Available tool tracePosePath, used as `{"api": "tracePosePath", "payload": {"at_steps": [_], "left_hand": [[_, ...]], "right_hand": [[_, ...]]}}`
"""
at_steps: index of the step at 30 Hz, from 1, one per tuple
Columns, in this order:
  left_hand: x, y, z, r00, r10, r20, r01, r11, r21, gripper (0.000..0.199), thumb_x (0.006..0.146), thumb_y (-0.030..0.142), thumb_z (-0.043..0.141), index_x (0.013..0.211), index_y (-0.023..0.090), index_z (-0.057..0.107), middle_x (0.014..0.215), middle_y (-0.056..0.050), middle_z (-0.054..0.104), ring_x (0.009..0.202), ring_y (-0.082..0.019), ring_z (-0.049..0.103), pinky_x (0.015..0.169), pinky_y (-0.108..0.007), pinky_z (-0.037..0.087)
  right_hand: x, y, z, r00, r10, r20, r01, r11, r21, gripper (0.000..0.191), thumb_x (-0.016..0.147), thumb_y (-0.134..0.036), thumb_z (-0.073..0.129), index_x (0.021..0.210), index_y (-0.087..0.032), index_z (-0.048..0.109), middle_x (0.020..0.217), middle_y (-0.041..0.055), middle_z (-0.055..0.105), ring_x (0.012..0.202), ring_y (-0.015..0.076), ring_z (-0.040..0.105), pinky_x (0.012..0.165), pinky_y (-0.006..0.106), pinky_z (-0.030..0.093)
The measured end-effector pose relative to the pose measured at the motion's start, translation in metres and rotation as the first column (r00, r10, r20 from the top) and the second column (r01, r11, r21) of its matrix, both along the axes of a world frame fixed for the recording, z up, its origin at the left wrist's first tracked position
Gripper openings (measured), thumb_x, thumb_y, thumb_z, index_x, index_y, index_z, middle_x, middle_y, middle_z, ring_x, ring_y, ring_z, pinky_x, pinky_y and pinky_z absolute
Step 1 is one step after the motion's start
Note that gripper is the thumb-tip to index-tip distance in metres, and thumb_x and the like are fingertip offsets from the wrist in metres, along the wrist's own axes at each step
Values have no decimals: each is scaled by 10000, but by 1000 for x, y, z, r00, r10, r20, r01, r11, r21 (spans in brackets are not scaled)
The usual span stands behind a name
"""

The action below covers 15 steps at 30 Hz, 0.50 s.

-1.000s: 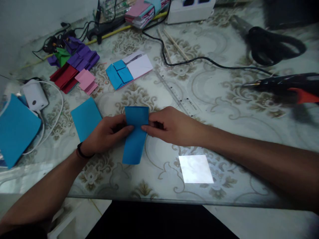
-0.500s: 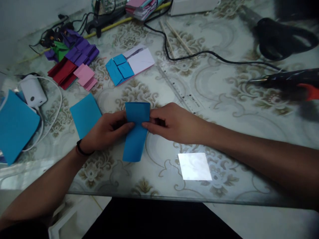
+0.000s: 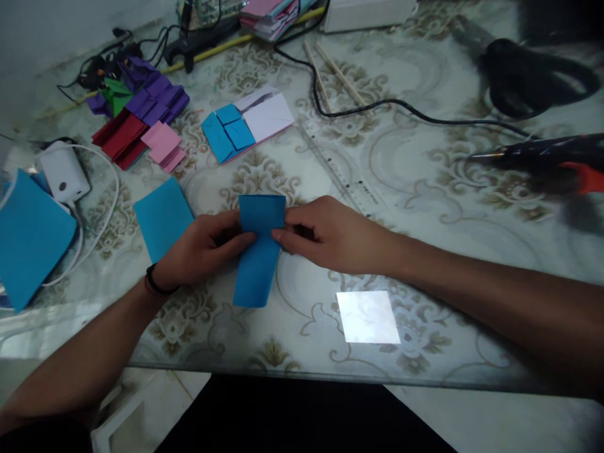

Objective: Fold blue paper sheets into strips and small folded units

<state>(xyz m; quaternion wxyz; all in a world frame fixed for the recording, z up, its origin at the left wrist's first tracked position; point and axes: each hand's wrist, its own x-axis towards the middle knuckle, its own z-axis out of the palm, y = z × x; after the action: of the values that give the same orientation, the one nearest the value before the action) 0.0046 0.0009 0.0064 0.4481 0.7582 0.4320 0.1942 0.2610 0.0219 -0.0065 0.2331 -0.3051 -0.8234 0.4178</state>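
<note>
Between my two hands is a strip of blue paper point(image 3: 259, 267), its upper part bent over at a crosswise fold. My left hand point(image 3: 205, 245) pinches the strip's left edge, thumb in front and fingers mostly behind it. From the other side, my right hand point(image 3: 330, 236) grips the right edge at about the same height. Partly under my left wrist lies a flat sheet of blue paper point(image 3: 163, 214). Beyond the hands rests a folded blue and white paper piece point(image 3: 248, 126), with a clear ruler point(image 3: 337, 173) to its right.
Folded purple point(image 3: 158, 97), red point(image 3: 120, 138) and pink point(image 3: 164, 146) papers sit at the back left. A white device point(image 3: 63, 171) with a cable is near more blue paper point(image 3: 33, 239). Black scissors point(image 3: 538, 75) and a soldering-iron-like tool point(image 3: 542, 154) lie right; a black cord point(image 3: 401, 100) crosses behind.
Hardly anything differs. Both hands hold the blue paper strip in the same grip, and the whole view has shifted very slightly.
</note>
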Motion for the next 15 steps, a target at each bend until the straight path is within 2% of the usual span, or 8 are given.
{"api": "tracePosePath", "payload": {"at_steps": [4, 11, 15], "left_hand": [[0, 0, 0, 1000, 0, 16, 0, 1000, -9, 282, 1030, 410, 629, 1149, 184, 747, 1034, -45, 791, 870, -180, 697, 757, -253, 552], [1, -1, 2, 999, 6, -51, -5, 1000, 27, 318, 1031, 444, 602, 959, 156, 719, 836, -21, 725, 786, -164, 655, 683, -246, 514], [3, -1, 6, 997, 20, -72, -18, 999, 39, 340, 1027, 455, 586, 922, 152, 700, 819, -18, 720, 724, -150, 619, 627, -238, 500]], "right_hand": [[0, 0, -1, 1000, 4, -16, -4, 1000, 1, 313, 991, -331, 539, 726, -167, 553, 585, -44, 510, 528, 70, 442, 562, 236, 289], [-1, 1, -2, 999, 12, -34, -12, 1000, -1, 338, 1002, -334, 539, 706, -171, 519, 576, -51, 477, 534, 70, 417, 576, 235, 288], [-2, 1, -3, 999, 19, -33, -19, 1000, -2, 330, 1000, -326, 535, 709, -171, 511, 575, -54, 467, 529, 66, 409, 574, 233, 279]]}}
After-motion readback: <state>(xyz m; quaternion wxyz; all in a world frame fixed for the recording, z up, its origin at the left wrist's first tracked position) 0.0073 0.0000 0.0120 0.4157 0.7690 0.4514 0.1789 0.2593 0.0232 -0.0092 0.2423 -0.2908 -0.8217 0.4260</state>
